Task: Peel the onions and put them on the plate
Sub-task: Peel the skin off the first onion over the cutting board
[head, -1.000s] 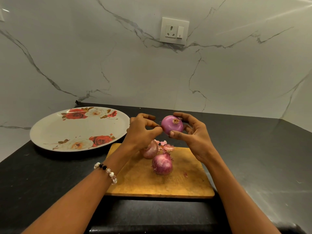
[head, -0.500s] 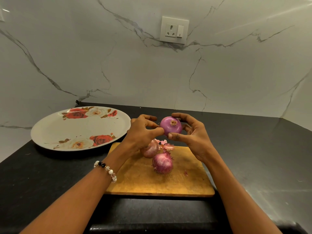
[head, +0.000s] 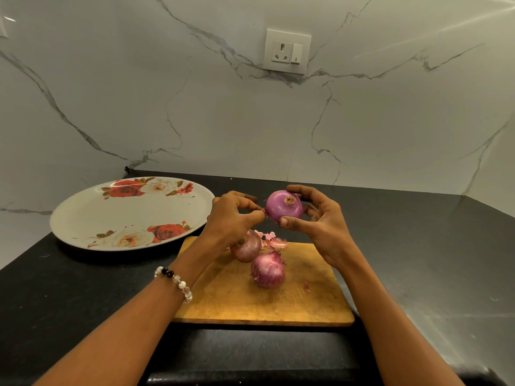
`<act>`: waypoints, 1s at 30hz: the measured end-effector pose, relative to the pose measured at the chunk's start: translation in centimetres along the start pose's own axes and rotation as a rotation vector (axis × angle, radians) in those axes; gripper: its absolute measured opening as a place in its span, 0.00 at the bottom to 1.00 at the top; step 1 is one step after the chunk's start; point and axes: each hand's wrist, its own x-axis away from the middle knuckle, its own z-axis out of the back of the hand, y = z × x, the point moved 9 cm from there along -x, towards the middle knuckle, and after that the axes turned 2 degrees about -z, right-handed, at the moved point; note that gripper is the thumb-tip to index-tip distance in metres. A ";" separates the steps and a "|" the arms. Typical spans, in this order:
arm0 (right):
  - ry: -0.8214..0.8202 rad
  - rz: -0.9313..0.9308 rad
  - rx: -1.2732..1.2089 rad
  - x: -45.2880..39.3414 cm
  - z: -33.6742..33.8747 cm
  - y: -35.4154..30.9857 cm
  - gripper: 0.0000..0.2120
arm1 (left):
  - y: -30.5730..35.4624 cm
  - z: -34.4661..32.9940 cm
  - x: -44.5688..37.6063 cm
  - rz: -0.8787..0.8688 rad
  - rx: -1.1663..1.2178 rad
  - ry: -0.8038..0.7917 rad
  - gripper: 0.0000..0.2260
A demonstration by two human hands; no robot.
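Your right hand point(head: 315, 221) grips a nearly peeled onion point(head: 283, 206); left hand point(head: 234, 218) pinches its skin. Two onions point(head: 267, 270) on board unpeeled, plate point(head: 83, 215) empty.

A white marble wall point(head: 195, 107) with grey veins runs behind a black bench point(head: 418, 246). A white socket point(head: 287, 51) with a switch is set high on the wall. Light glints off the wall's upper right and the bench's right side.
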 end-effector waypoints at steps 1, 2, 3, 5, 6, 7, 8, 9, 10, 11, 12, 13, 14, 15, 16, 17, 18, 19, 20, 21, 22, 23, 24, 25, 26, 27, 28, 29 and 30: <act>0.002 -0.002 -0.007 0.0 0.0 0.0 0.32 | 0.0 0.0 0.0 0.007 -0.001 0.010 0.02; 0.003 -0.008 -0.020 0.0 0.1 0.1 0.32 | 0.0 0.1 0.1 0.010 -0.006 0.020 0.02; 0.003 -0.017 -0.040 0.0 0.1 0.3 0.32 | 0.0 0.2 0.1 0.010 -0.011 0.029 0.02; 0.003 -0.038 -0.095 0.0 0.2 0.6 0.32 | 0.1 0.4 0.1 0.008 -0.013 0.039 0.03; 0.004 -0.053 -0.130 -0.1 0.3 0.8 0.32 | 0.2 0.6 0.2 0.005 -0.014 0.045 0.05; 0.005 -0.070 -0.172 -0.1 0.3 1.0 0.32 | 0.3 0.7 0.2 -0.001 -0.020 0.052 0.06; 0.009 -0.087 -0.219 -0.1 0.4 1.1 0.31 | 0.3 0.8 0.2 -0.005 -0.032 0.058 0.07; 0.013 -0.102 -0.264 -0.2 0.4 1.1 0.30 | 0.4 0.9 0.2 -0.008 -0.042 0.062 0.08; 0.020 -0.115 -0.301 -0.2 0.5 1.1 0.28 | 0.4 0.9 0.1 -0.008 -0.051 0.064 0.08; 0.025 -0.125 -0.333 -0.2 0.5 1.1 0.27 | 0.3 0.9 0.1 -0.008 -0.057 0.065 0.09; 0.030 -0.131 -0.357 -0.2 0.5 1.1 0.26 | 0.3 0.9 0.1 -0.010 -0.065 0.063 0.08; 0.035 -0.135 -0.373 -0.2 0.6 1.1 0.25 | 0.3 0.8 0.1 -0.015 -0.075 0.058 0.08; 0.040 -0.138 -0.382 -0.2 0.6 1.1 0.24 | 0.4 0.7 0.1 -0.021 -0.087 0.052 0.07; 0.043 -0.140 -0.388 -0.3 0.6 1.1 0.23 | 0.4 0.7 0.1 -0.027 -0.095 0.045 0.06; 0.046 -0.141 -0.392 -0.3 0.6 1.2 0.23 | 0.5 0.6 0.1 -0.033 -0.100 0.038 0.06; 0.047 -0.143 -0.397 -0.3 0.6 1.2 0.23 | 0.6 0.5 0.1 -0.040 -0.103 0.030 0.07; 0.047 -0.146 -0.405 -0.3 0.6 1.3 0.24 | 0.7 0.4 0.1 -0.047 -0.103 0.022 0.07; 0.047 -0.151 -0.414 -0.3 0.6 1.3 0.24 | 0.9 0.3 0.1 -0.055 -0.102 0.016 0.07; 0.045 -0.157 -0.420 -0.3 0.6 1.4 0.24 | 0.9 0.2 0.1 -0.060 -0.100 0.015 0.07; 0.041 -0.162 -0.426 -0.4 0.5 1.4 0.23 | 1.0 0.1 0.0 -0.064 -0.097 0.018 0.06; 0.035 -0.164 -0.429 -0.3 0.4 1.5 0.22 | 1.0 0.2 0.0 -0.070 -0.091 0.023 0.04; 0.027 -0.166 -0.434 -0.3 0.4 1.4 0.22 | 0.9 0.1 0.0 -0.077 -0.083 0.025 0.04; 0.020 -0.168 -0.439 -0.3 0.3 1.5 0.22 | 0.9 0.0 -0.1 -0.082 -0.079 0.020 0.05; 0.014 -0.171 -0.446 -0.3 0.2 1.5 0.21 | 0.8 0.0 -0.1 -0.084 -0.079 0.015 0.07; 0.010 -0.175 -0.455 -0.3 0.1 1.5 0.21 | 0.8 -0.1 -0.1 -0.086 -0.078 0.009 0.08; 0.009 -0.179 -0.465 -0.3 0.0 1.6 0.20 | 0.9 -0.2 -0.1 -0.088 -0.073 0.004 0.08; 0.009 -0.183 -0.473 -0.3 0.0 1.7 0.20 | 0.9 -0.2 0.0 -0.092 -0.064 0.001 0.08; 0.009 -0.188 -0.479 -0.3 0.0 1.7 0.20 | 1.0 -0.2 0.0 -0.097 -0.058 0.000 0.09; 0.007 -0.191 -0.481 -0.3 0.0 1.7 0.20 | 1.3 -0.2 0.1 -0.105 -0.058 -0.001 0.09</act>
